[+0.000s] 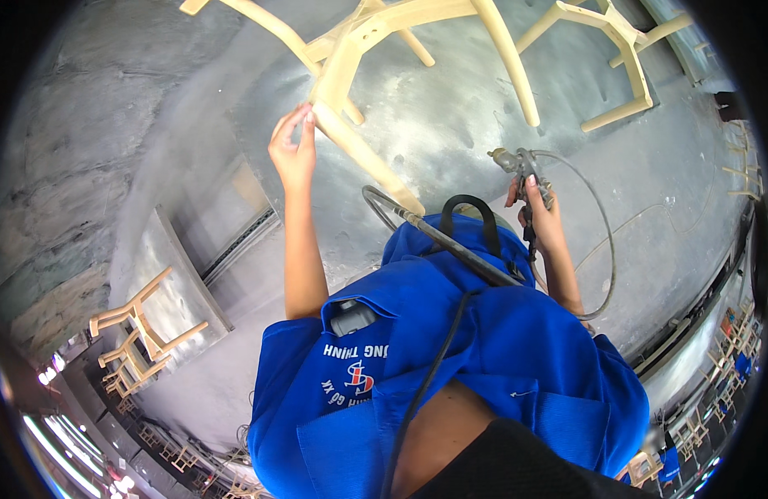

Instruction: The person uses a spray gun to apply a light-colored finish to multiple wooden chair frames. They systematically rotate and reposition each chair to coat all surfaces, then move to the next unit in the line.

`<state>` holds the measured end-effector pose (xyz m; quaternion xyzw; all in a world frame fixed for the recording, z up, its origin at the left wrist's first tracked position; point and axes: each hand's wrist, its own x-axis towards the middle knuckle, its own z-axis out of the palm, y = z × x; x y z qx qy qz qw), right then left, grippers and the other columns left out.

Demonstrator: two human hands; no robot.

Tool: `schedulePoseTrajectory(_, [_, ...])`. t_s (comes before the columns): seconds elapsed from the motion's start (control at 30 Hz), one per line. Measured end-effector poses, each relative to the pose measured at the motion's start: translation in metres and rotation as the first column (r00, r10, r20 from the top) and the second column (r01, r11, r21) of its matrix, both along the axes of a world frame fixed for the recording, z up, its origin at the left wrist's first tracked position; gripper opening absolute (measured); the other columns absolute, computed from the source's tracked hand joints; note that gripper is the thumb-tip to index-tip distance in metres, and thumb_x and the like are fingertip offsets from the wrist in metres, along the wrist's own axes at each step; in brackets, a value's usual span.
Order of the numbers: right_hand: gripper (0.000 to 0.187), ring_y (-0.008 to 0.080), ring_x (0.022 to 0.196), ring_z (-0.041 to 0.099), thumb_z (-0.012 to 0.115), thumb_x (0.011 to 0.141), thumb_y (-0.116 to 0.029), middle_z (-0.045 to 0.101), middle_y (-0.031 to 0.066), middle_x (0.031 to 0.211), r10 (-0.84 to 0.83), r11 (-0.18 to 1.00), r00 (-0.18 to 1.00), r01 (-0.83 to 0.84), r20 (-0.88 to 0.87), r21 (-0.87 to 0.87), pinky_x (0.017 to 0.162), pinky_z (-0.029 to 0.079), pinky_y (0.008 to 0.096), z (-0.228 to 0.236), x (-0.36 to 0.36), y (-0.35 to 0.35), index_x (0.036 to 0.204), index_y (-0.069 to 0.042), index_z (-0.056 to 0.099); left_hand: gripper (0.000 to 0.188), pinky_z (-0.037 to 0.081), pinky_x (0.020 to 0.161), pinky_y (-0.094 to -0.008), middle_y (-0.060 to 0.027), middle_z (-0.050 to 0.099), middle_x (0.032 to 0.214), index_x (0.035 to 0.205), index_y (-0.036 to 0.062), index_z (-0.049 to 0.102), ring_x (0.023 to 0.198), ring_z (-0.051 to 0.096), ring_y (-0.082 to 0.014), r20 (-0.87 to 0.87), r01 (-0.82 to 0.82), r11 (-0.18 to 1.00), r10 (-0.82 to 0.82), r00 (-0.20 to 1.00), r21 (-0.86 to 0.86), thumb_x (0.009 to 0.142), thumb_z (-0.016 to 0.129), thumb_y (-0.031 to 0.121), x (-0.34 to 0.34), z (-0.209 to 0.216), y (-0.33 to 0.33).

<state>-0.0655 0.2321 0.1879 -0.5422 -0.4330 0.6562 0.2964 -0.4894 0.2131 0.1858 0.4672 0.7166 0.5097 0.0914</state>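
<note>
A pale wooden chair frame (341,73) with splayed legs is in front of me at the top of the head view. My left hand (294,154) reaches up to it, thumb and fingertips closed on the corner where a leg (363,154) joins the frame. Off to the right, clear of the frame, my right hand (544,214) is wrapped round the grip of a spray gun (509,160). The gun's nozzle points up and left. A thin hose (607,241) loops from the gun past my right forearm.
A second pale chair frame (621,113) stands at the upper right. More wooden chairs (147,320) are at the lower left, beside a grey panel (184,266). A thicker dark hose (459,249) crosses in front of my blue shirt. The grey floor (342,224) has pale coating marks.
</note>
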Motion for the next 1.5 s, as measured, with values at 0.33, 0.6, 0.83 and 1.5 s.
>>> schedulePoseTrajectory(0.33, [0.048, 0.0077, 0.060, 0.055, 0.049, 0.105, -0.050, 0.065, 0.0066, 0.079, -0.104, 0.991, 0.988, 0.112, 0.113, -0.076, 0.044, 0.034, 0.0215, -0.016, 0.029, -0.020, 0.109, -0.004, 0.062, 0.020, 0.050, 0.094, -0.0378, -0.0091, 0.070, 0.102, 0.105, 0.0059, 0.075, 0.106, 0.064, -0.0278, -0.180, 0.311, 0.949, -0.316, 0.932, -0.056, 0.086, 0.073, 0.000, 0.086, -0.046, -0.072])
schedulePoseTrajectory(0.6, [0.048, 0.0071, 0.061, 0.055, 0.050, 0.105, -0.051, 0.065, 0.0045, 0.078, -0.100, 0.989, 0.983, 0.115, 0.155, -0.091, 0.044, 0.035, 0.0215, -0.020, 0.034, -0.037, 0.106, -0.005, 0.063, 0.020, 0.045, 0.098, -0.0437, -0.0078, 0.065, 0.114, 0.098, 0.0077, 0.066, 0.109, 0.060, -0.0317, -0.192, 0.542, 0.797, -0.595, 0.781, -0.267, 0.082, 0.077, 0.008, 0.108, -0.062, -0.095])
schedulePoseTrajectory(0.83, [0.046, 0.0070, 0.056, 0.056, 0.055, 0.103, -0.050, 0.066, 0.0040, 0.074, -0.245, 0.967, 0.947, 0.253, 0.207, -0.012, 0.043, 0.036, 0.0218, -0.016, 0.041, -0.064, 0.103, -0.004, 0.065, 0.029, 0.039, 0.103, -0.0480, -0.0080, 0.059, 0.132, 0.099, 0.0106, 0.061, 0.119, 0.056, -0.0303, -0.327, 0.580, 0.764, -0.645, 0.690, -0.283, 0.081, 0.080, 0.021, 0.135, -0.120, -0.059])
schedulePoseTrajectory(1.5, [0.053, 0.0062, 0.057, 0.049, 0.055, 0.102, -0.052, 0.068, 0.0028, 0.079, 0.089, 0.989, 0.994, -0.081, 0.057, -0.120, 0.049, 0.037, 0.0213, 0.037, 0.068, -0.124, 0.110, -0.002, 0.069, 0.061, 0.037, 0.066, -0.0321, -0.0018, 0.056, 0.070, 0.073, 0.0042, 0.058, 0.070, 0.048, -0.0139, 0.693, 0.732, 0.464, -0.292, 0.659, -0.500, 0.107, 0.034, 0.048, 0.134, -0.145, -0.209])
